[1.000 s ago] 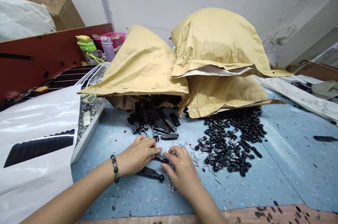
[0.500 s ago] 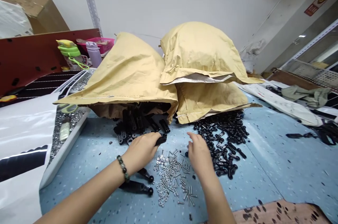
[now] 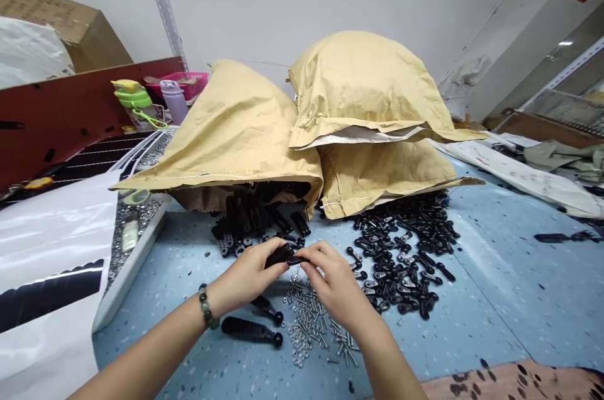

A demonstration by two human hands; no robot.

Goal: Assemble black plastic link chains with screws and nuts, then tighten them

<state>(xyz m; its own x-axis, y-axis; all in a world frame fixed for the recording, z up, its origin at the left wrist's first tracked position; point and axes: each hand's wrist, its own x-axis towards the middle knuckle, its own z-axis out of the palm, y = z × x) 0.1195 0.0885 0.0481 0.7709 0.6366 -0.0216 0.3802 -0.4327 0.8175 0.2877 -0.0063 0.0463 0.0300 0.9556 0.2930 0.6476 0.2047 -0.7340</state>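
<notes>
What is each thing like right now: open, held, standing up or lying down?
Left hand: closed on a long black part.
Right hand: pinching a small black piece.
Ball-ended black parts: lying near the left forearm.
Metal screws: loose, scattered.
Left yellow bag: mouth open.
Top right yellow bag: resting on another bag.
Purple bottle: upright.

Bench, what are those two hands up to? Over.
Left hand gripping a black part. Right hand pinching a small black piece beside it. Loose screws nearby, apparently not blocking.
</notes>
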